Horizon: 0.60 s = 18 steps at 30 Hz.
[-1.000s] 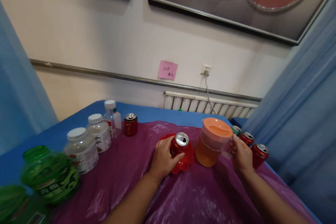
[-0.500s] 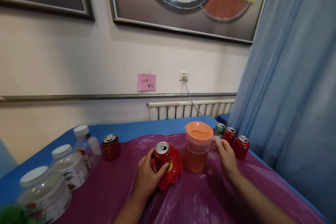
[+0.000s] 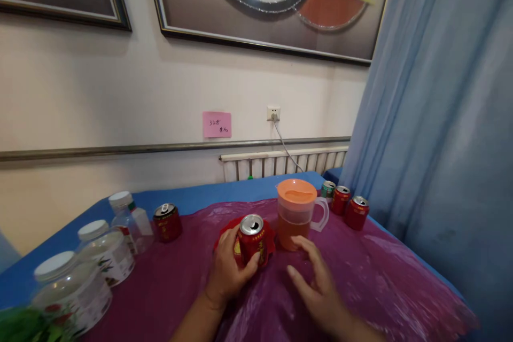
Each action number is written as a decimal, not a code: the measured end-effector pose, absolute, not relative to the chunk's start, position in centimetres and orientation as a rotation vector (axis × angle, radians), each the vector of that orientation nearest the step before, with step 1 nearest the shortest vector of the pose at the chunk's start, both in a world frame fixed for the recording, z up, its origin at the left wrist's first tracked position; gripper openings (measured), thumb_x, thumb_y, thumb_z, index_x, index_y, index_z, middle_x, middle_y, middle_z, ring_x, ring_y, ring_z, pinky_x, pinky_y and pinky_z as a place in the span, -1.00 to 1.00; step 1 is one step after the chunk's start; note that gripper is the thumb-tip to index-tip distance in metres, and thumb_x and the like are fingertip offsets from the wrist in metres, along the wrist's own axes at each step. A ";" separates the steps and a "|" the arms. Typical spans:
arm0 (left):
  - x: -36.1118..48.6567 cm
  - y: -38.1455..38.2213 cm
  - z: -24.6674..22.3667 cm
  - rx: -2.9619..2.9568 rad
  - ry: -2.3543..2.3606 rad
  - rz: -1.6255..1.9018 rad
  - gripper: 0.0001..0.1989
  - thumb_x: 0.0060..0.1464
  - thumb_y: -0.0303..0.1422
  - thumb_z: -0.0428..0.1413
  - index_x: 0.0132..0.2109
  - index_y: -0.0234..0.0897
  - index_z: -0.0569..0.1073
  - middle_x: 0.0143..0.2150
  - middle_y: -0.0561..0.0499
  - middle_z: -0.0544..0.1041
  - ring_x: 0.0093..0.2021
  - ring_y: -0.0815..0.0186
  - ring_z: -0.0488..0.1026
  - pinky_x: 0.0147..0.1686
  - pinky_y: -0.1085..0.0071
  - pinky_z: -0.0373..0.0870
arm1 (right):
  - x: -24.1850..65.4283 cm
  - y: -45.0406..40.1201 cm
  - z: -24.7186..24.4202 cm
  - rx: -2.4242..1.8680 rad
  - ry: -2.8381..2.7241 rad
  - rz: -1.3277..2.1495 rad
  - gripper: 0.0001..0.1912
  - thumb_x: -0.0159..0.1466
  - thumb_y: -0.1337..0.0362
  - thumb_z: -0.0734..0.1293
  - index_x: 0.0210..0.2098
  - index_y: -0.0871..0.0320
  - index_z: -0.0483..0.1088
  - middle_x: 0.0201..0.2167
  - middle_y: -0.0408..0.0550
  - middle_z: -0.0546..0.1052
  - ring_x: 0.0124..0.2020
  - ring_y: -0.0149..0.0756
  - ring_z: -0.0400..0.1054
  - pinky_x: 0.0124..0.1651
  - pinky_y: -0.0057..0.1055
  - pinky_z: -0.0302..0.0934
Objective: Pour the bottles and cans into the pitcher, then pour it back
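Observation:
My left hand [image 3: 230,266] is wrapped round an opened red drink can [image 3: 252,238], held upright over the red scalloped dish [image 3: 269,235]. Whether the can touches the dish is hard to tell. My right hand [image 3: 316,283] holds nothing; its fingers are apart, in front of a clear plastic pitcher [image 3: 293,227]. Amber liquid fills the pitcher's lower part, and an orange lid [image 3: 297,192] covers its top. The pitcher's handle [image 3: 321,215] points right, with no hand on it.
Two red cans [image 3: 356,214] and a green can [image 3: 327,189] stand at the back right. To the left are another red can [image 3: 167,224], a clear bottle [image 3: 130,224] and two white-lidded jars [image 3: 74,294]. Purple plastic sheeting [image 3: 176,283] covers the blue table. A blue curtain [image 3: 425,144] hangs at right.
My right hand has let go of the pitcher's handle and moved left and nearer to me. The can in my left hand has come slightly forward off the dish's middle.

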State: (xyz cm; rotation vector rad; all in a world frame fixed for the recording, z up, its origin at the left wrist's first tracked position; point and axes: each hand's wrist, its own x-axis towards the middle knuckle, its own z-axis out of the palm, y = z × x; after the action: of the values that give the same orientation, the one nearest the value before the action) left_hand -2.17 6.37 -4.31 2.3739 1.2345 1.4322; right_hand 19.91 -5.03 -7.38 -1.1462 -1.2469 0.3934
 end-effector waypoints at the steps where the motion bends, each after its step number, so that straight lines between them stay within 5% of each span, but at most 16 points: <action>1: -2.1 6.0 -4.1 2.424 1.188 1.423 -0.40 0.04 -0.13 0.16 0.19 -0.25 0.34 0.05 -0.22 0.56 0.05 -0.03 0.54 0.06 0.00 0.49 | 19.2 -4.8 -6.9 -1.131 -1.275 0.444 -0.53 0.26 0.23 0.42 0.16 -0.07 0.39 0.18 -0.01 0.48 0.21 -0.03 0.35 0.25 -0.07 0.24; 6: -1.5 5.0 -3.3 2.686 0.889 1.374 -0.36 0.00 -0.20 0.21 0.23 -0.18 0.28 0.04 -0.18 0.56 0.04 -0.01 0.54 0.05 0.07 0.51 | 16.5 -2.5 -3.7 -1.076 -1.298 0.662 -0.16 0.05 0.27 0.55 0.29 -0.01 0.28 0.25 0.02 0.44 0.26 0.00 0.32 0.33 -0.01 0.15; 12: -1.7 5.9 -3.8 2.659 0.764 1.308 -0.30 0.06 -0.06 0.22 0.30 -0.05 0.25 0.11 -0.15 0.55 0.08 -0.03 0.54 0.05 0.07 0.52 | 16.2 -2.2 -1.3 -1.038 -1.302 0.680 -0.36 0.04 0.25 0.54 0.12 0.03 0.40 0.04 -0.04 0.59 0.08 -0.05 0.46 0.21 -0.10 0.28; 15: -2.1 6.6 -4.5 2.578 0.806 1.295 -0.23 0.09 0.10 0.14 0.36 -0.05 0.21 0.19 -0.16 0.53 0.14 -0.06 0.51 0.10 0.02 0.49 | 18.5 -3.8 -1.7 -1.045 -1.235 0.618 -0.36 0.07 0.20 0.55 0.12 0.04 0.39 0.09 -0.02 0.57 0.13 -0.04 0.43 0.21 -0.16 0.29; 18: -2.3 7.1 -5.0 2.493 0.913 1.363 -0.37 0.16 0.04 0.09 0.30 -0.08 0.30 0.13 -0.13 0.58 0.09 -0.02 0.55 0.09 0.05 0.51 | 23.0 -5.4 -3.4 -1.161 -1.085 0.497 -0.36 0.10 0.13 0.54 0.14 0.08 0.38 0.11 0.04 0.56 0.13 -0.02 0.43 0.17 -0.16 0.32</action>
State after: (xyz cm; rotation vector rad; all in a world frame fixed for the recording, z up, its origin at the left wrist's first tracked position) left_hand -2.26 7.13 -5.02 2.4932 0.9129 1.3632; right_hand 23.02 -5.43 -3.44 -1.1611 -1.0854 0.4967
